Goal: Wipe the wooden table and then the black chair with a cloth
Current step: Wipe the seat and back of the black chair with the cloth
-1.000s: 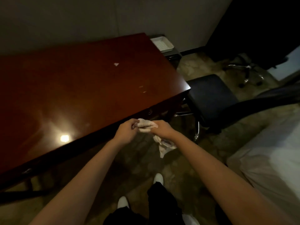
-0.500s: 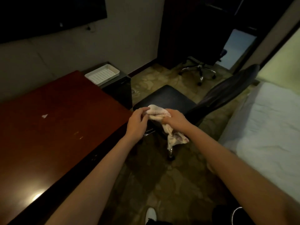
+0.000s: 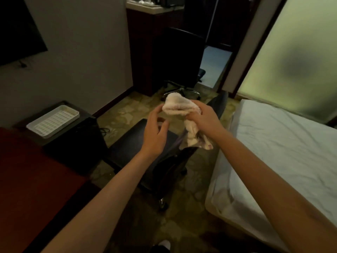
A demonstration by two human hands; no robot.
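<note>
- The left hand (image 3: 155, 132) sits at frame centre, fingers spread and loosely curled, forearm reaching in from the lower left.
- The right hand (image 3: 204, 118) is closed around a cloth (image 3: 179, 106), forearm entering from the lower right.

a hotel-style bedroom: a white-sheeted bed (image 3: 284, 148), wooden table (image 3: 27, 170), black chair (image 3: 145, 143) and wall-mounted screen (image 3: 16, 30).
</note>
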